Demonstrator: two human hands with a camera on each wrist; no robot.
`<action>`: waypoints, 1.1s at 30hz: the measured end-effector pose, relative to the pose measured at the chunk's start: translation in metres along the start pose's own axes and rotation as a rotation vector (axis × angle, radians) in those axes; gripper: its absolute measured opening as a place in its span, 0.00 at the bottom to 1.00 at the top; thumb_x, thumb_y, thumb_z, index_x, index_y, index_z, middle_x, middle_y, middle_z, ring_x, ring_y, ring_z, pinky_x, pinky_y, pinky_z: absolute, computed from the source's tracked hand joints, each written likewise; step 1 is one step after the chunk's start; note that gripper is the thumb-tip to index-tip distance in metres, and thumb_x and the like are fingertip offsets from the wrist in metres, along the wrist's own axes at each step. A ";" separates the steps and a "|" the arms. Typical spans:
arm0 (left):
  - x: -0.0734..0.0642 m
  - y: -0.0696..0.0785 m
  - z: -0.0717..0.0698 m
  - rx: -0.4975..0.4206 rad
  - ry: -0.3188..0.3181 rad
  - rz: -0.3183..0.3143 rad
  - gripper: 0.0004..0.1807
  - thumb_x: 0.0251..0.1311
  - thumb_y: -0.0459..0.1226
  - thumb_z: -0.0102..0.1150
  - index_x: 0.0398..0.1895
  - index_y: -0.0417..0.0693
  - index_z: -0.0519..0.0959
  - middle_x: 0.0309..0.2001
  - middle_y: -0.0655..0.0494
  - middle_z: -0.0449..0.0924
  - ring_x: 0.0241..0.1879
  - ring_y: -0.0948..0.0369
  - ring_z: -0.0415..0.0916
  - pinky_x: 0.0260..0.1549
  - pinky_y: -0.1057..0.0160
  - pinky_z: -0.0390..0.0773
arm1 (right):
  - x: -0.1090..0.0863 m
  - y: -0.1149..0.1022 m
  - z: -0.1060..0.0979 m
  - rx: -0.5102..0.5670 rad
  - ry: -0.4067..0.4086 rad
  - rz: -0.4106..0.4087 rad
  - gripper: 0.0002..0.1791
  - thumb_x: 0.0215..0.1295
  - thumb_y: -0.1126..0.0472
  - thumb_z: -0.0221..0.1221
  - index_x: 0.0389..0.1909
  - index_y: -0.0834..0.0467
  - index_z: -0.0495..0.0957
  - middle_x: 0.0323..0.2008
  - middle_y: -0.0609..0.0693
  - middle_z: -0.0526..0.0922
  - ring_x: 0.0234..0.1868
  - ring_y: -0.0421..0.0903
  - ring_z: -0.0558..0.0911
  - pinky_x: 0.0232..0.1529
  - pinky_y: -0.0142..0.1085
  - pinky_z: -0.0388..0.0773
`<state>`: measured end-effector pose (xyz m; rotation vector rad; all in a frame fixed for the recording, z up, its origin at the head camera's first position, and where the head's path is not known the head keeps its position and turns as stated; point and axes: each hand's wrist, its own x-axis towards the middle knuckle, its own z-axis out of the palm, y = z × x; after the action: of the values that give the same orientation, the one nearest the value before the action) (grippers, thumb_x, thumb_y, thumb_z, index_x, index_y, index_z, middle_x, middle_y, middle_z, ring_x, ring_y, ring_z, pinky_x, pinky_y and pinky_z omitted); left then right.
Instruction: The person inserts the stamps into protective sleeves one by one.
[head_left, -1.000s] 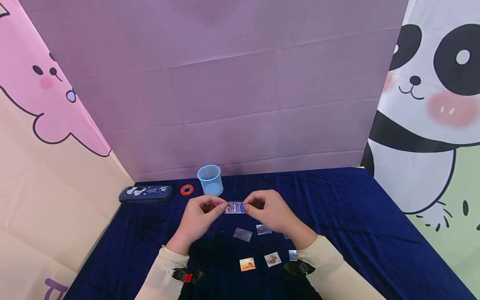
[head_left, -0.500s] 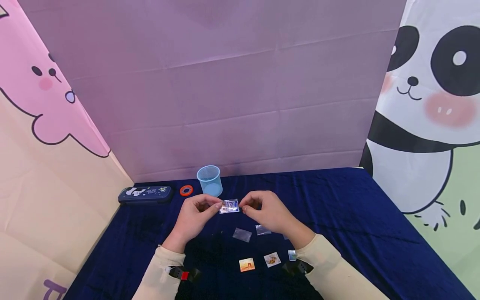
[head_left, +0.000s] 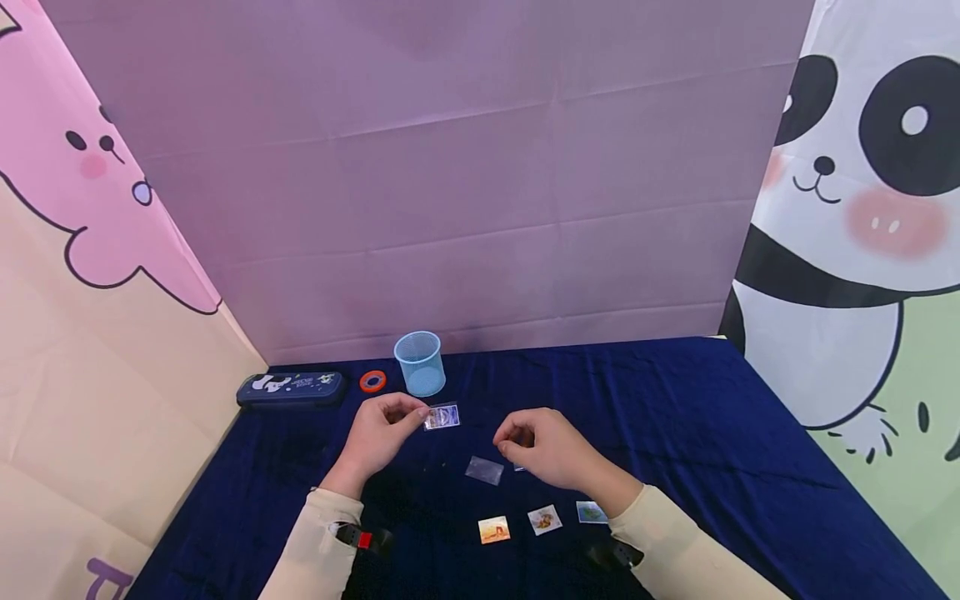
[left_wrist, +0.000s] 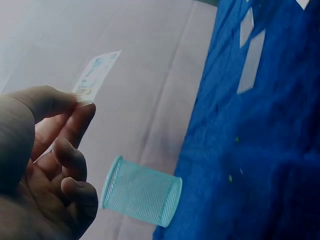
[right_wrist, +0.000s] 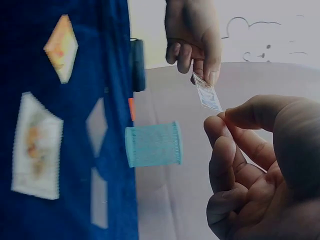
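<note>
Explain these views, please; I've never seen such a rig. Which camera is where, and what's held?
No machine here: a person works bare-handed. The wide picture comes from a head-worn camera looking forward and down; the other two from cameras on each wrist. The left hand has a small printed card in its grip. In the wide picture the right hand is apart from that card, fingers curled; whether it pinches anything is unclear. On the dark blue cloth are three picture cards and a clear plastic piece, with a mesh cup, an orange ring and a navy case farther back.
</note>
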<state>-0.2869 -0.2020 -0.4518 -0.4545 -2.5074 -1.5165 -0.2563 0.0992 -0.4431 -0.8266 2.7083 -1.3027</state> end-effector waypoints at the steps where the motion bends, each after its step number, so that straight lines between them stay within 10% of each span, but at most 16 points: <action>1: 0.000 -0.001 -0.001 0.010 -0.006 -0.011 0.03 0.70 0.38 0.68 0.39 0.54 0.90 0.35 0.59 0.87 0.32 0.57 0.76 0.32 0.63 0.72 | -0.001 0.003 0.001 -0.008 -0.007 0.004 0.05 0.73 0.60 0.65 0.39 0.45 0.86 0.31 0.38 0.82 0.29 0.42 0.78 0.29 0.36 0.76; 33: -0.001 -0.055 -0.006 0.055 -0.149 -0.206 0.02 0.66 0.37 0.72 0.35 0.49 0.89 0.33 0.57 0.88 0.35 0.58 0.82 0.39 0.57 0.75 | -0.016 0.021 0.036 -0.018 -0.228 0.024 0.05 0.63 0.61 0.73 0.37 0.51 0.88 0.28 0.36 0.83 0.25 0.37 0.78 0.31 0.34 0.75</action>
<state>-0.3050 -0.2311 -0.4953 -0.3195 -2.7796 -1.5300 -0.2433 0.0912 -0.4848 -0.8813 2.5474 -1.1055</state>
